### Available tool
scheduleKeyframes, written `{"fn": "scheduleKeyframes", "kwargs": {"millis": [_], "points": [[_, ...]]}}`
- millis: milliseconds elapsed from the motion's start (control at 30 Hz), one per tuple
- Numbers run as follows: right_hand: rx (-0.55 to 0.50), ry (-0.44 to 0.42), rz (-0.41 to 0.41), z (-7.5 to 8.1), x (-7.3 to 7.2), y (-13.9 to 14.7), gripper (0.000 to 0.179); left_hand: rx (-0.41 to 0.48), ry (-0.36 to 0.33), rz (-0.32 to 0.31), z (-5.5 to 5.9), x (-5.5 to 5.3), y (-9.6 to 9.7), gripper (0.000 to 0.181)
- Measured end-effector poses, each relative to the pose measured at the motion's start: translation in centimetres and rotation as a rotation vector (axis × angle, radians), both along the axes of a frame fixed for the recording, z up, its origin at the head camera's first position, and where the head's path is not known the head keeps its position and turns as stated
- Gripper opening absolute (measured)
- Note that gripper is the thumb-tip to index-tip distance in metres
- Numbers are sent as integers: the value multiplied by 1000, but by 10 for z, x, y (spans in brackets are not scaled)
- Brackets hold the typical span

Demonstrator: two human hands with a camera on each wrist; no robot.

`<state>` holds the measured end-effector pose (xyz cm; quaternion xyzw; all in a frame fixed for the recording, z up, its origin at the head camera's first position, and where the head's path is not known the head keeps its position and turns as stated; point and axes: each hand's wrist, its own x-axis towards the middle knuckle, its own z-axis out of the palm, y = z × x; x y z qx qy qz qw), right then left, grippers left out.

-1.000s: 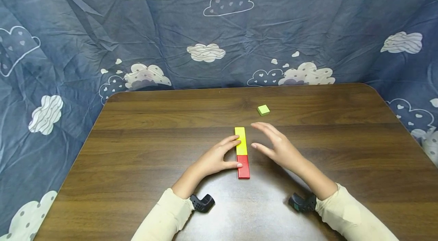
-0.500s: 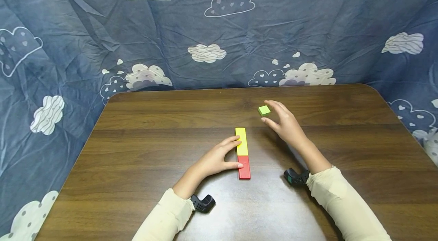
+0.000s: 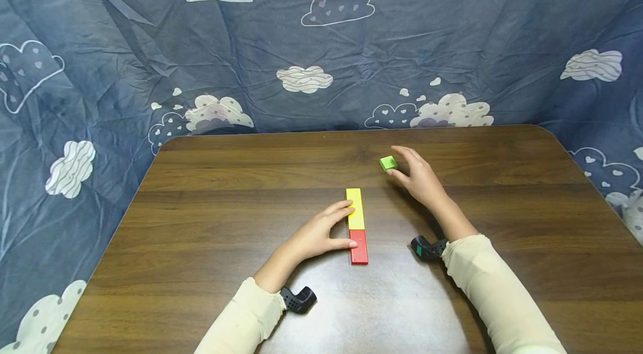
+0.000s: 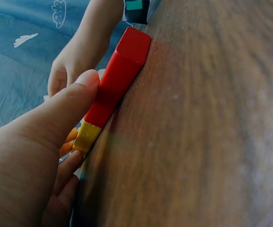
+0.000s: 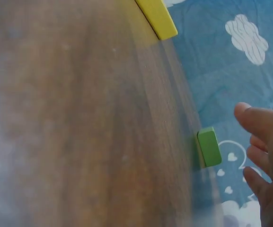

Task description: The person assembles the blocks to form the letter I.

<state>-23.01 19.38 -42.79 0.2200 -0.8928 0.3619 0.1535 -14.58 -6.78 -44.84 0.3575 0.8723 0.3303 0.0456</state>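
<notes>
A yellow block point(image 3: 356, 217) and a red block point(image 3: 359, 255) lie end to end on the wooden table, the red one nearer me. My left hand point(image 3: 312, 237) rests against this row from the left: its thumb touches the red block, and its fingertips reach onto the yellow one. In the left wrist view the thumb lies along the side of the red block point(image 4: 118, 71). Farther back sits a small green block point(image 3: 388, 162). My right hand point(image 3: 426, 183) hovers just right of it, thumb and fingers spread; the right wrist view shows a gap between them and the green block point(image 5: 209, 146).
The brown table point(image 3: 226, 186) ends at a rounded back edge beyond the green block. Behind it hangs a dark blue cloth point(image 3: 261, 24) with white clouds. Each wrist wears a black camera, such as the right wrist camera point(image 3: 427, 248).
My right hand has moved away from beside the yellow block, back and to the right, up to the green block. The left hand and the blocks have stayed in place.
</notes>
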Motion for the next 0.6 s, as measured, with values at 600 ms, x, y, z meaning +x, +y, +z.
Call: {"fn": "scheduleKeyframes", "kwargs": {"millis": [600], "points": [[99, -243, 20, -13, -17, 6, 54, 3, -12, -2, -1, -1, -1, 68]]}}
